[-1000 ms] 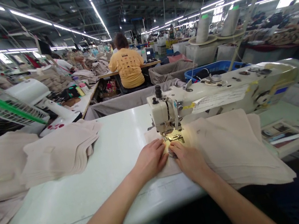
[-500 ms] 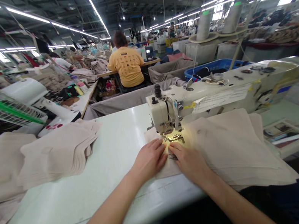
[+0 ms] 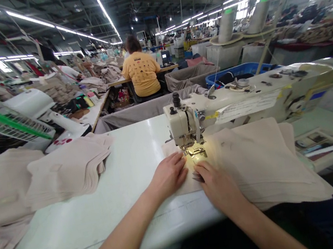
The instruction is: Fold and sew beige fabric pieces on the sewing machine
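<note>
the left hand (image 3: 168, 175) lies palm down and unclenched on a beige cloth piece (image 3: 186, 188), while the right hand (image 3: 218, 182) grasps a small dark tool (image 3: 198, 177) (perhaps thread snips, though too little shows to be sure). the cloth piece appears to lie under the lit presser foot (image 3: 197, 151) of the sewing machine (image 3: 180, 122). the step in hand looks like guiding the cloth at the needle, and the next move seems to call for keeping it flat. on the surface (image 3: 138, 146), a beige stack (image 3: 257, 155) lies right of the hands, with more cloth piles (image 3: 62, 175) at the left, near a white fan (image 3: 30, 103). beyond are a blue basket (image 3: 248, 68), two thread cones (image 3: 226, 26) and a seated person in a yellow shirt (image 3: 142, 75), back turned, under long ceiling lights (image 3: 102, 7)
</note>
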`<state>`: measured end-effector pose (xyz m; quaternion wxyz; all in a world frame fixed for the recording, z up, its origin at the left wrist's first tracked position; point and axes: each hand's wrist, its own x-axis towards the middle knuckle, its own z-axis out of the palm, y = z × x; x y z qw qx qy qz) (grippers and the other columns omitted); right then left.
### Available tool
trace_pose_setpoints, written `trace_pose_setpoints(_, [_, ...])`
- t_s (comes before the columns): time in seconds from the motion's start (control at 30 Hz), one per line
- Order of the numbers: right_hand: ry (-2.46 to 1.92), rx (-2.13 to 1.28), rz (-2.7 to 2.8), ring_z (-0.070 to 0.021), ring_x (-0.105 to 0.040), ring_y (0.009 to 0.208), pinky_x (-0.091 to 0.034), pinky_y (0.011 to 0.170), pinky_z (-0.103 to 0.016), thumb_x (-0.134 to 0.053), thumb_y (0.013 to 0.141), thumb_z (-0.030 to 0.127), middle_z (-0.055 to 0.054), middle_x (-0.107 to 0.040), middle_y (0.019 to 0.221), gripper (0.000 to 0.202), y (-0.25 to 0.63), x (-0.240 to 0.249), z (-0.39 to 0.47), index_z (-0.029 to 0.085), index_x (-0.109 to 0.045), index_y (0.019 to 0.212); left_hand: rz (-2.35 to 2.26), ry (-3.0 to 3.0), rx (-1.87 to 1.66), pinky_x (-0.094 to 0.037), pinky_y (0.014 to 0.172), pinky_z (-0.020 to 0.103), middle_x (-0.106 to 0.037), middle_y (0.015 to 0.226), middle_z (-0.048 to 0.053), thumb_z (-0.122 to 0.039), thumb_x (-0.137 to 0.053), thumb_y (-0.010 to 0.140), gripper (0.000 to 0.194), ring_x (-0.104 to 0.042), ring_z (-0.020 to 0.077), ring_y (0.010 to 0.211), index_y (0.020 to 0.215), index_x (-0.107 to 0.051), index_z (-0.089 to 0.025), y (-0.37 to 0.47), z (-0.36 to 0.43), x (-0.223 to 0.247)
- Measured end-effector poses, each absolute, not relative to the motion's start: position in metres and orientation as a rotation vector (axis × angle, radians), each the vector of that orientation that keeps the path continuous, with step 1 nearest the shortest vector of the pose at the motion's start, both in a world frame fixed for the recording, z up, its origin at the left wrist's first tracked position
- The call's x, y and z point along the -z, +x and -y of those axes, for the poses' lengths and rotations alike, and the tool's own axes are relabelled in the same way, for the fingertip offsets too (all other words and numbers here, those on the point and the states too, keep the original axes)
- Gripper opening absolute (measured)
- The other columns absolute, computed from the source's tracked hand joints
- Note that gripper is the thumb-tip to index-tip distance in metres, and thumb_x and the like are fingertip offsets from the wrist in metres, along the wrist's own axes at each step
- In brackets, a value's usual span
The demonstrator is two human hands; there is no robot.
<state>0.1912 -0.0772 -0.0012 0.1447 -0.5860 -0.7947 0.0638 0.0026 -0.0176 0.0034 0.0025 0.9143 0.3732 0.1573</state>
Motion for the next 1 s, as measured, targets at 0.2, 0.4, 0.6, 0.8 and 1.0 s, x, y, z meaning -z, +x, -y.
trace_pose_setpoints(0.2, [-1.465,-0.023,2.09,-0.0182,-0.067,0.071,-0.046,0.057,-0.026,-0.054,0.087,0.006,-0.004,-0.069,0.088,0.022,0.198,0.028,0.097,0.019,-0.067,0.1,-1.178,2.858,-0.517,-0.052,0.105,0.046,-0.063,0.133,0.016,-0.026,-0.049,0.099,0.03,-0.059,0.0296,0.126,0.122,-0.063,-0.013,0.002,0.019,0.004])
trace_pose_setpoints(0.4, [-1.292,0.089,1.985,-0.0178,-0.067,0.068,-0.048,0.061,-0.026,-0.044,0.088,0.005,-0.004,-0.07,0.078,0.03,0.202,0.039,0.097,0.014,-0.064,0.107,-1.233,2.834,-0.57,-0.048,0.11,0.05,-0.057,0.141,0.019,-0.026,-0.05,0.099,0.035,-0.054,0.0311,0.132,0.129,-0.059,-0.011,0.002,0.018,0.013])
trace_pose_setpoints(0.6, [-1.273,0.134,1.97,-0.0169,-0.069,0.065,-0.049,0.06,-0.026,-0.042,0.092,0.008,-0.005,-0.074,0.081,0.027,0.201,0.038,0.098,0.015,-0.065,0.105,-1.253,2.86,-0.499,-0.047,0.111,0.049,-0.058,0.141,0.018,-0.026,-0.049,0.099,0.036,-0.054,0.0318,0.131,0.131,-0.058,-0.011,-0.003,0.025,0.009])
trace_pose_setpoints(0.8, [-1.248,0.16,1.986,-0.0173,-0.07,0.066,-0.05,0.061,-0.026,-0.04,0.094,0.01,-0.007,-0.075,0.084,0.027,0.2,0.039,0.099,0.014,-0.065,0.104,-1.278,2.83,-0.4,-0.045,0.112,0.05,-0.055,0.146,0.016,-0.027,-0.05,0.099,0.041,-0.052,0.0308,0.135,0.138,-0.053,-0.014,-0.021,0.05,0.004])
trace_pose_setpoints(1.0, [-1.272,0.082,2.016,-0.0184,-0.071,0.07,-0.05,0.063,-0.027,-0.043,0.088,0.006,-0.007,-0.075,0.085,0.03,0.202,0.04,0.102,0.015,-0.065,0.106,-1.398,2.739,-0.314,-0.047,0.107,0.056,-0.057,0.143,0.015,-0.026,-0.054,0.095,0.036,-0.054,0.0335,0.13,0.13,-0.058,-0.017,-0.016,0.083,-0.024])
